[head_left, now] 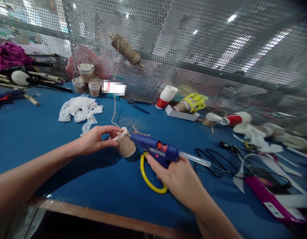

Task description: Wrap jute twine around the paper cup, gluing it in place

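My left hand [98,139] grips the rim of a paper cup [125,146] wrapped in brown twine, which lies tilted above the blue table. From the cup a loose strand of twine [115,108] runs up toward the twine spool [125,49] on the mesh wall. In my right hand [177,177] is a blue hot glue gun [153,146] with a clear glue stick [195,158] out of its back and a red light lit. Its nozzle points at the cup near the rim, touching or almost touching. Yellow-handled scissors [149,182] lie under the gun, partly hidden.
Several small twine baskets [86,73] stand at the back left, behind white lace [78,109]. Pliers [139,107] lie near the mesh. Stacked paper cups [166,96] and a white tray [182,114] stand at the back. Black cables [215,162] and a purple power strip [272,199] occupy the right.
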Demonstrator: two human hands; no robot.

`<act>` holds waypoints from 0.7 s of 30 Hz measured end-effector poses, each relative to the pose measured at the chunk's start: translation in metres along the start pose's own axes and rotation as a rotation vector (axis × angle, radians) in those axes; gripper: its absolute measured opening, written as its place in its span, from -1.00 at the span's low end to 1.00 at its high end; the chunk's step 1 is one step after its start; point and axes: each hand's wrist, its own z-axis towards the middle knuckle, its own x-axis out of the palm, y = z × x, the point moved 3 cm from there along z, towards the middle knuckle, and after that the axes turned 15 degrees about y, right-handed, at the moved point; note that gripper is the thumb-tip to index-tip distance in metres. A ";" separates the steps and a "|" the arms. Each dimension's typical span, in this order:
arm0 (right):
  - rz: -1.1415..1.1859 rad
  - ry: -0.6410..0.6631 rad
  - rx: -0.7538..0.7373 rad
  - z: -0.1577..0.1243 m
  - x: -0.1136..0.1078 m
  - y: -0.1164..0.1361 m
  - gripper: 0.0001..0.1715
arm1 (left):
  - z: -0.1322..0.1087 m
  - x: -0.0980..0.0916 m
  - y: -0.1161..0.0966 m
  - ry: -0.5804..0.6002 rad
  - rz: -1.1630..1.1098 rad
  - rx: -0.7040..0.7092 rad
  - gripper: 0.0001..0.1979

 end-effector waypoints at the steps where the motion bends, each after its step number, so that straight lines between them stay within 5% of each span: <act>1: -0.060 0.003 -0.018 0.000 0.000 0.000 -0.64 | 0.000 0.000 0.000 0.000 -0.003 0.000 -0.69; 7: -0.297 0.022 -0.113 -0.003 0.000 0.003 -0.54 | 0.000 0.001 -0.002 0.001 -0.011 -0.014 -0.67; 15: -0.292 0.020 -0.176 -0.005 -0.001 0.004 -0.55 | 0.000 0.001 -0.002 -0.002 -0.005 -0.009 -0.65; 21: -0.248 -0.015 -0.091 -0.002 0.001 0.004 -0.56 | 0.000 0.001 -0.003 0.001 -0.007 -0.018 -0.66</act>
